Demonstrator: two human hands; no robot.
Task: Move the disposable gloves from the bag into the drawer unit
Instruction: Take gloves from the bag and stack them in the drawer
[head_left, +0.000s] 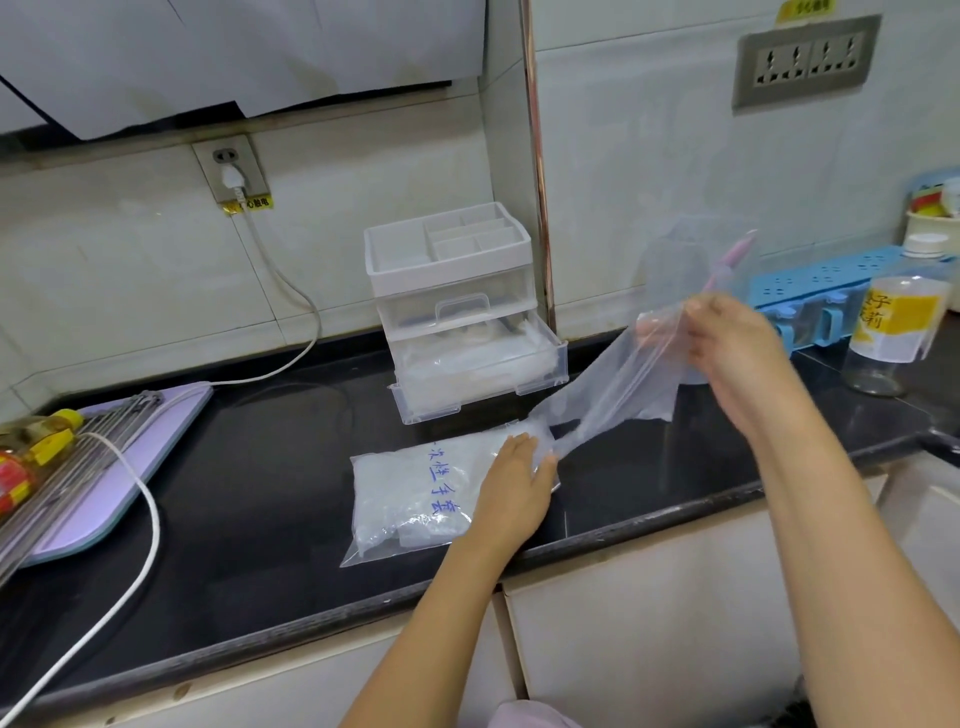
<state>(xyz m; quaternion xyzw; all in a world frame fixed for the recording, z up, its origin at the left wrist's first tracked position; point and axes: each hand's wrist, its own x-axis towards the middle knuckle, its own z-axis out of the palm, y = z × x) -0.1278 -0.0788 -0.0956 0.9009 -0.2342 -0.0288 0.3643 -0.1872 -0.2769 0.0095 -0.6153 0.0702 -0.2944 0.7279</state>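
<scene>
The bag (415, 493) lies by the open drawer (478, 374); the left hand (511, 483) presses its end, fingers flat and close. The right hand (727, 343) pinches a thin glove (613, 395) with its tail in the bag. If the left hand slips, the bag may lift; a hard tug may tear the glove.

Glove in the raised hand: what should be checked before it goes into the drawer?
1. Right hand grips the glove: ok.
2. Left hand presses the bag flat: ok.
3. Glove clear of the bag: not ok, its lower end lies at the bag mouth.
4. Bottom drawer open: ok.
5. Room left in the drawer: cannot tell; a white pile already lies inside.
6. Only one glove pulled: cannot tell.
</scene>
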